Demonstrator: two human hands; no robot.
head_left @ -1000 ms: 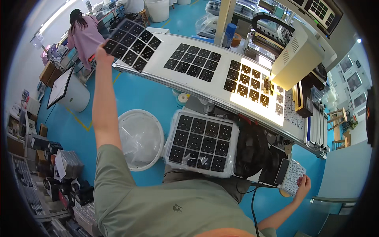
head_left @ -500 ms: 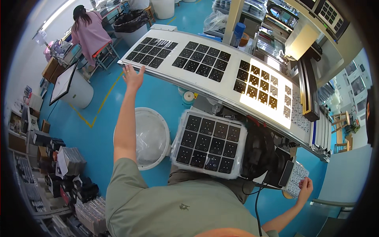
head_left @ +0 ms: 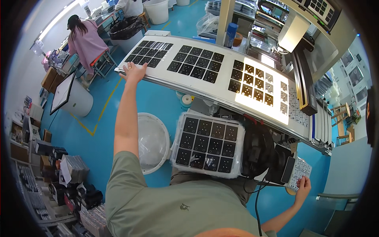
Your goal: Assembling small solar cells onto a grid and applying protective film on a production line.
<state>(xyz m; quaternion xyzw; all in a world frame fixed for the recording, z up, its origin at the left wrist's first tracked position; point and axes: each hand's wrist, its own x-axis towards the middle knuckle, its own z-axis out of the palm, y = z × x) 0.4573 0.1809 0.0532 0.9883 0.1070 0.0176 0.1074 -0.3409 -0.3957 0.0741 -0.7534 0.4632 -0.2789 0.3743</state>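
Note:
My left hand (head_left: pixel 134 72) reaches to the left end of a long white conveyor-like table (head_left: pixel 172 56). Its fingers lie spread over the near edge, at the corner of a sheet of black square panels (head_left: pixel 149 53); whether they touch the sheet I cannot tell. Two similar sheets follow to the right, a middle sheet (head_left: pixel 196 63) and a brightly lit sheet (head_left: pixel 252 83). At the lower right my right hand (head_left: pixel 303 188) has its fingers curled together at the edge of a pale sheet with small dark marks (head_left: pixel 301 170), and seems to pinch it.
A stack of black-panel sheets in clear film (head_left: pixel 207 144) lies before my lap. Beside it are a round white bin (head_left: pixel 153 143) and a black bundle (head_left: pixel 257 152). A dark machine rail (head_left: pixel 306 87) crosses the table's right end. A person in pink (head_left: pixel 85 41) sits at far left.
My left hand has moved from just off the table's left end onto its edge by the first sheet. My right hand stays at the pale sheet. The whole view has shifted slightly.

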